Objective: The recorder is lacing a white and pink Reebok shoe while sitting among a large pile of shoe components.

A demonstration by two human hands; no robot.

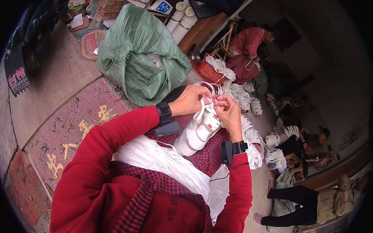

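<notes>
A white shoe rests tilted on my lap, its heel toward me and its toe hidden beyond my hands. White shoelace loops over its upper part. My left hand is closed on the lace from the left side, fingers pinched. From the right, my right hand pinches lace close to the left fingertips. The exact crossing of the lace between the fingers is too small to make out. Across my checked apron lies a thick bundle of white laces.
A large green sack stands ahead to the left. Beyond my hands are a red basket of white items and rows of white shoes. Several people sit or stand at the right. A vehicle's mudflap is at far left.
</notes>
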